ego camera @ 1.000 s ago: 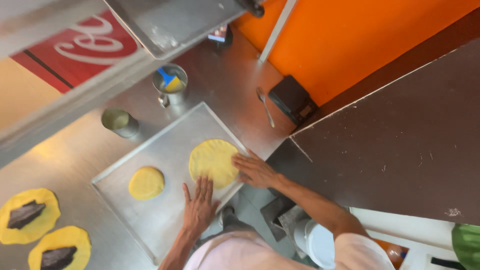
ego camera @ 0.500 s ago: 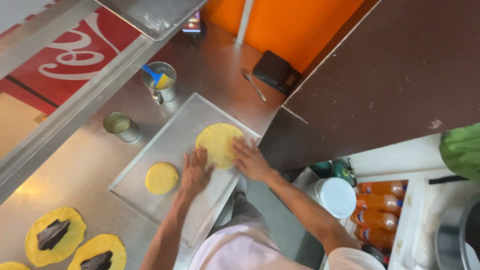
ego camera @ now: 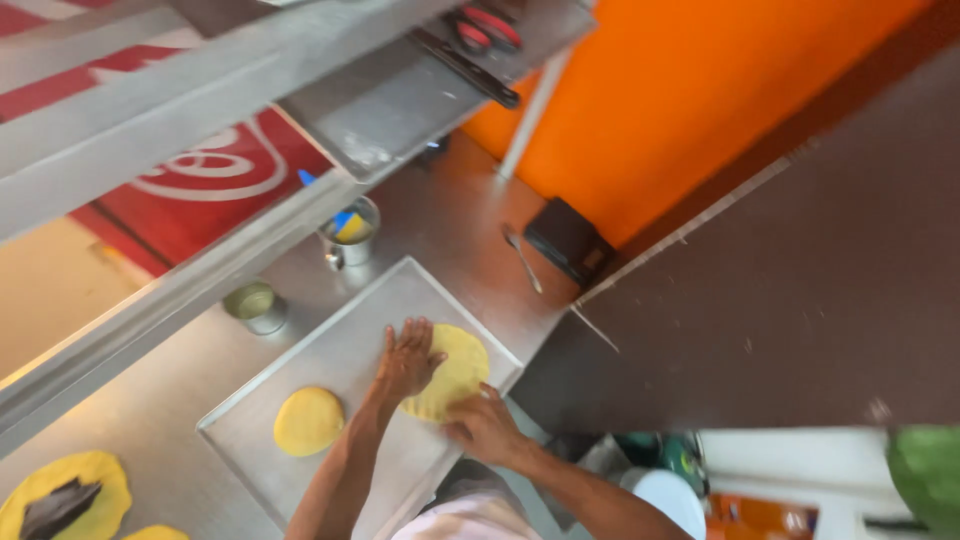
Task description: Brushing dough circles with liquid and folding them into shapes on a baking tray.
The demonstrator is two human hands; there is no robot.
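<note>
on the metal tray, near its far right corner, lies the large yellow dough disc that we are pressing flat. our left hand rests on the disc's left part, palm down, fingers spread and pointing away from us. our right hand sits at the disc's near edge, fingers loosely curled with the tips touching the dough; neither hand pinches or lifts anything.

a smaller, thicker yellow dough round lies on the same tray, to the left of our left forearm and apart from the big disc. the tray rests slanted on a steel desk. beyond the tray stand two metal cups: a low one to the left and a taller one holding something blue and yellow. a spoon lies on the desk just beside a small dark box at the foot of the orange wall.

at the lower left corner, another flat yellow dough disc with a dark filling lies on the desk, well apart from the tray. above, a steel shelf carries red-handled scissors.
</note>
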